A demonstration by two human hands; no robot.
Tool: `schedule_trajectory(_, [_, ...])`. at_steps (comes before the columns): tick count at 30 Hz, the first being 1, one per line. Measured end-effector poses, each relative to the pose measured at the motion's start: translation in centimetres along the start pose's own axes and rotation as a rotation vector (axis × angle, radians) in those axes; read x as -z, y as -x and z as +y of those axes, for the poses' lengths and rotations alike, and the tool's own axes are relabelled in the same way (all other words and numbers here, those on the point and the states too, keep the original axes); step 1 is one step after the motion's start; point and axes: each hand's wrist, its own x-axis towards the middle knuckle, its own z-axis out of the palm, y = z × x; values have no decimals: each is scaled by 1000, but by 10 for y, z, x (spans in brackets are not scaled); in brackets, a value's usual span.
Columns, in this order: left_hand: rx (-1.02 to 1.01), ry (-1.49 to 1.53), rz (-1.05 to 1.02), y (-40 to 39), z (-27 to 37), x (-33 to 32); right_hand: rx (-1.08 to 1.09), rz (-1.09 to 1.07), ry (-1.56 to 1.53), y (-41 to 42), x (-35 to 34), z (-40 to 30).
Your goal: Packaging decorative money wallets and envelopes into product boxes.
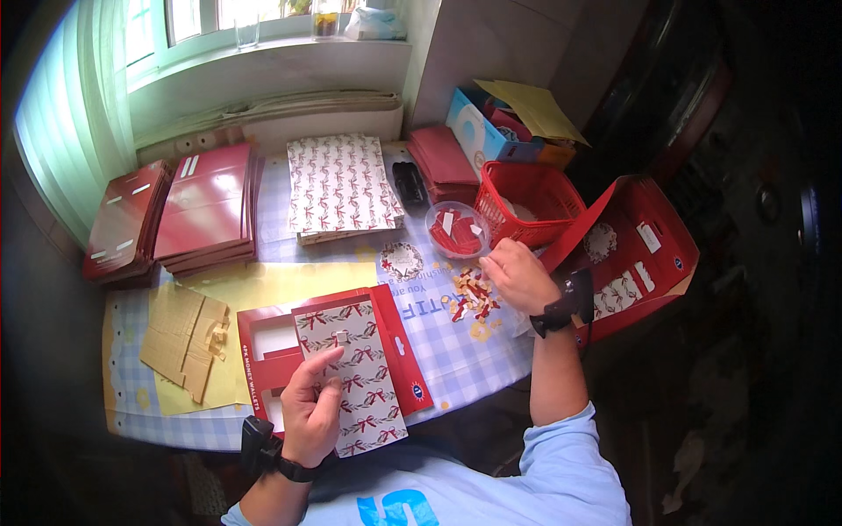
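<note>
My left hand (314,401) rests over a white card printed with red bows and garlands (365,394), its index finger just below a small white square stuck to the card. Beneath that card lies a red window-cut box panel (253,329). My right hand (523,273) is at the rim of a round clear tub (458,230) with red and white pieces inside; whether its fingers pinch anything is hidden. Red, white and tan scraps (475,296) lie beside this hand on the checked tablecloth. A round wreath cut-out (401,261) lies left of the tub.
Stacks of red folded cartons (207,204) stand back left, near a patterned card stack (339,184). Behind the tub are a red plastic basket (529,227) and dark red envelopes (447,158). An open red box (631,263) sits right; tan cardboard (181,335) and yellow paper (276,279) lie left.
</note>
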Motion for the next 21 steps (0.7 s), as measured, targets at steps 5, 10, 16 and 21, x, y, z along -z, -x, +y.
schedule_trajectory(5, [-2, 9, 1, -1, 3, 0, -33, 86, -23, -11, -3, 4])
schedule_trajectory(10, [-18, -2, -17, -1, 7, -1, -40, 103, -88, -50, -17, 1])
schedule_trajectory(16, [-12, -13, -28, 3, 11, 2, -253, -226, 224, -92, -39, 10])
schedule_trajectory(21, [-38, 3, 6, 2, 13, 1, -253, -213, 100, -92, -44, 17])
